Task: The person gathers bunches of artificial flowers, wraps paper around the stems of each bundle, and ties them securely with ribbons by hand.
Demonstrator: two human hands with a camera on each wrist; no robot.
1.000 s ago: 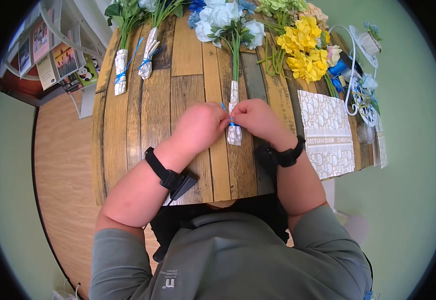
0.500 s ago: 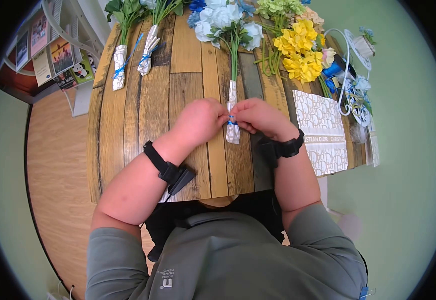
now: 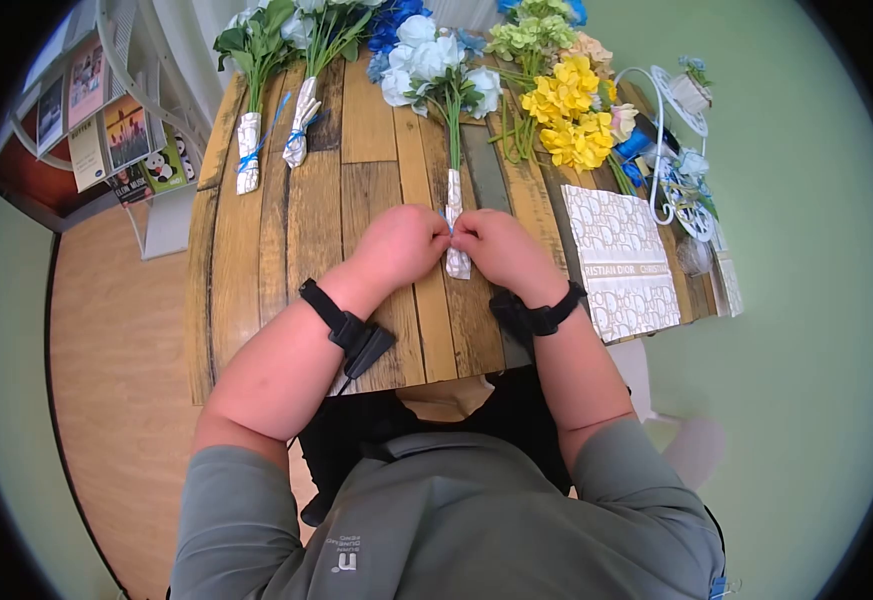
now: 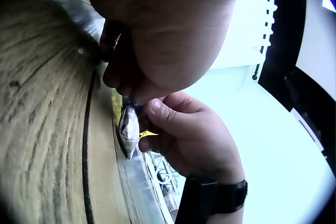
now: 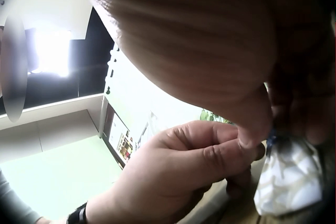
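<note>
Pale-blue bouquet [image 3: 430,62], green stems [image 3: 454,135] in patterned wrap [image 3: 459,264], blue ribbon [image 5: 272,138] tied round, lying on wooden table [image 3: 368,190].

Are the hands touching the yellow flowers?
No, the left hand and right hand are down at the white paper wrap, away from the yellow flowers.

Likely a flower-craft room: plank-topped table [image 3: 366,190], yellow artificial flowers [image 3: 576,110], patterned wrapping paper [image 3: 621,262], magazine rack [image 3: 106,110].

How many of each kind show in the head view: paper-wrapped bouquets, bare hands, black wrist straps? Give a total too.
Paper-wrapped bouquets: 3
Bare hands: 2
Black wrist straps: 2
Total: 7
</note>
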